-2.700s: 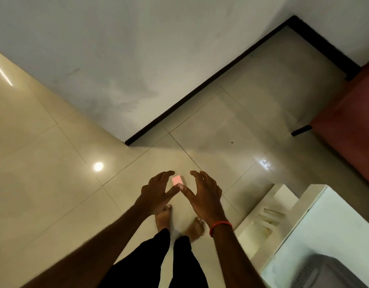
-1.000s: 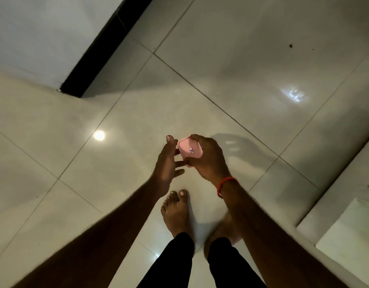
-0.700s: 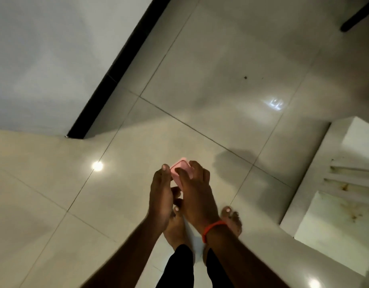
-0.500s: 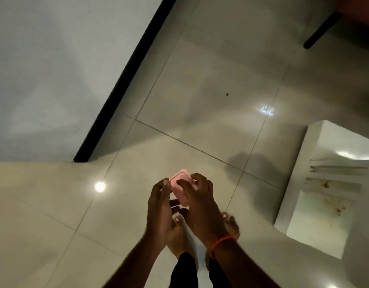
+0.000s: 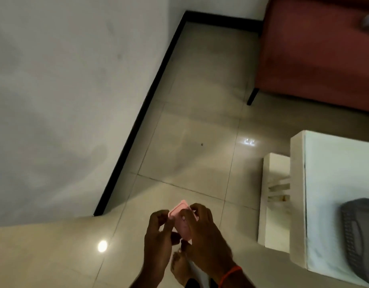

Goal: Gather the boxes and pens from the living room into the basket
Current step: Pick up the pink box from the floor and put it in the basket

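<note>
So we have the pink box (image 5: 182, 220) off the floor and between both hands, low in the near middle of the view, above a bare foot (image 5: 179, 267) on the pale tiled floor (image 5: 190, 152). Our right hand (image 5: 202, 231) wraps it, fingers curled over the far edge and the right side. Our left hand (image 5: 158, 227) pinches the left edge with curled fingers and thumb. Both hands are closed on the box and neither is free. The box's longer side runs roughly from near to far, its far corner leaning a little to the left.

What matters for the coming move is the basket (image 5: 360, 231). This dark grey basket sits on the white table (image 5: 335, 173), well apart from the box and to its right, at about the same depth in the scene. Only part of the basket shows at the right edge of the frame. Our right hand is on the basket's side, so we judge it the nearer one to carry the box across. The left hand would need to let go first. A red sofa (image 5: 314, 48) stands far right, past the table.
</note>
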